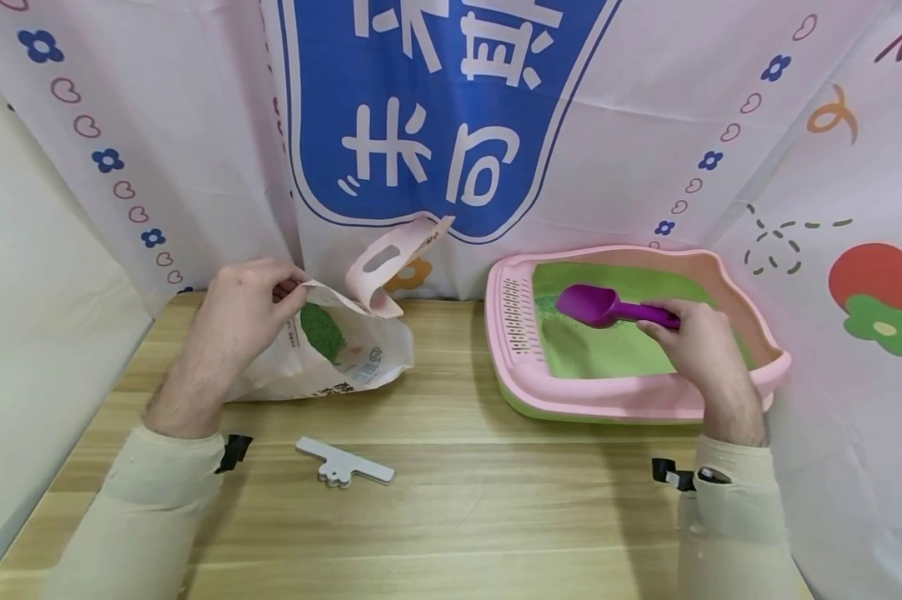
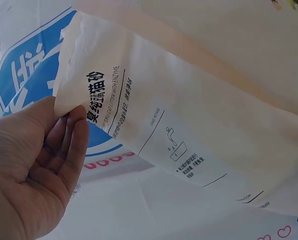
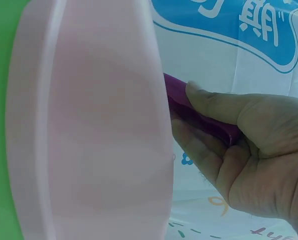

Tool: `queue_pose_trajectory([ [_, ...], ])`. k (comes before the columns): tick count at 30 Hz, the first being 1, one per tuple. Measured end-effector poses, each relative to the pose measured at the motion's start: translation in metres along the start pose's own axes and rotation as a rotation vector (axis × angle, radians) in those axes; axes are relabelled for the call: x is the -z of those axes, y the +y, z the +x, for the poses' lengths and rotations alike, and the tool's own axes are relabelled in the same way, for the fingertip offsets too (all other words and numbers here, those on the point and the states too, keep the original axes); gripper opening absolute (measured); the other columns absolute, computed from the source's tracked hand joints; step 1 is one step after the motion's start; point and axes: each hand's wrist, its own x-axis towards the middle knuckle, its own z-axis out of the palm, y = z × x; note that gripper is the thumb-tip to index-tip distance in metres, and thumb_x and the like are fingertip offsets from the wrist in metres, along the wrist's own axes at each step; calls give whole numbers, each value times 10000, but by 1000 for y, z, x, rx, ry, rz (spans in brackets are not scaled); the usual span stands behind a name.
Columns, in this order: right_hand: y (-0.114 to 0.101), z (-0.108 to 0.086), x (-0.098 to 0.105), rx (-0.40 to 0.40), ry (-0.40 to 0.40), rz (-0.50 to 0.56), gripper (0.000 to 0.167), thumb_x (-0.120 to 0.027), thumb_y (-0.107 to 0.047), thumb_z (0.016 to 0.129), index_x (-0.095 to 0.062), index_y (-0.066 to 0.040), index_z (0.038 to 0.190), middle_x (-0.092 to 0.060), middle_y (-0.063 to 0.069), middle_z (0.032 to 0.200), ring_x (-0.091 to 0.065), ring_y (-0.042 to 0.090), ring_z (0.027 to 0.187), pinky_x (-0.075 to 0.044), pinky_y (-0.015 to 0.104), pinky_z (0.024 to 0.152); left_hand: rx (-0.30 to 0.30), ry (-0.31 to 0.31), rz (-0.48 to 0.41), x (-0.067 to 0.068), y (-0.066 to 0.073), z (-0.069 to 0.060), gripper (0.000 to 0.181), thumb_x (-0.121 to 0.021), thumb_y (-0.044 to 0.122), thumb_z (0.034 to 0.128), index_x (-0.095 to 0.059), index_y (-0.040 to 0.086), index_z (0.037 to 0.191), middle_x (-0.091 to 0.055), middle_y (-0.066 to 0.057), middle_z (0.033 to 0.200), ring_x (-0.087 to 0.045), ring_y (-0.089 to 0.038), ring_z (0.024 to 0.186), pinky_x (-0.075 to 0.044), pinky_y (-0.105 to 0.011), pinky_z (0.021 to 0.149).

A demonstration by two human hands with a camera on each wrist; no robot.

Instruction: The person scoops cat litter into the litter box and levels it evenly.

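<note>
The left hand [image 1: 244,304] pinches the torn top edge of a white cat litter bag [image 1: 379,354], which lies tilted with its mouth open. Green granules [image 1: 320,332] show inside it. In the left wrist view, thumb and fingers grip the paper bag [image 2: 154,110] by its corner. Over a pink and green litter box [image 1: 608,396], the right hand [image 1: 694,337] holds a purple scoop [image 1: 589,306] by its handle. A small patch of green litter [image 1: 547,307] lies in the box by the scoop. The box's pink rim [image 3: 104,120] hides the scoop's head in the right wrist view.
A grey-white sealing clip [image 1: 344,463] lies on the wooden table [image 1: 481,500] in front of the bag. A pink strip with a handle hole [image 1: 376,267] stands up from the bag's far edge. Printed cloth [image 1: 646,108] hangs behind and at the right.
</note>
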Motion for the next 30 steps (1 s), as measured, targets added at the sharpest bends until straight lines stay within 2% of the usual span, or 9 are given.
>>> queue_pose_trajectory([
  [4, -5, -1, -2, 8, -7, 10, 400, -797, -240, 1147, -774, 14, 1455, -830, 339, 1262, -762, 398, 965, -516, 359, 775, -9, -8, -24, -6, 1, 0, 119, -784, 81, 1122, -870, 21, 1179, -848, -235, 1135, -810, -373, 919, -707, -576, 803],
  [9, -9, -1, -5, 21, 6, 26, 395, -802, -231, 1143, -778, 10, 1455, -832, 337, 1265, -767, 405, 976, -518, 361, 785, -24, 21, -13, -11, 2, 4, 103, -806, 96, 1113, -878, 37, 1157, -858, -214, 1125, -777, -335, 847, -640, -457, 714],
  [13, -11, -2, -6, 31, 25, 39, 396, -804, -234, 1142, -780, 1, 1459, -831, 338, 1278, -762, 412, 989, -515, 370, 793, -31, 46, -24, -14, 3, 6, 122, -805, 99, 1115, -880, 27, 1178, -861, -229, 1140, -800, -366, 880, -681, -529, 744],
  [18, -16, -2, -7, 38, 35, 47, 390, -805, -240, 1142, -788, -11, 1456, -844, 319, 1236, -722, 335, 897, -503, 334, 739, -7, 42, -58, -16, 3, 4, 143, -794, 100, 1120, -877, 24, 1207, -859, -240, 1169, -834, -414, 981, -713, -632, 857],
  [22, -21, -2, -7, 31, 36, 58, 387, -804, -241, 1142, -788, -32, 1467, -842, 290, 1163, -656, 246, 803, -482, 302, 674, 14, 22, -67, -17, 4, 1, 150, -783, 95, 1124, -873, 29, 1225, -851, -237, 1173, -833, -413, 1003, -719, -635, 880],
  [30, -26, -1, -7, 25, 55, 86, 402, -800, -258, 1146, -780, -63, 1498, -823, 259, 1091, -582, 194, 751, -448, 297, 619, -14, 52, -99, -24, 3, -4, 156, -761, 47, 1102, -877, 24, 1205, -839, -220, 1128, -823, -387, 993, -713, -609, 875],
])
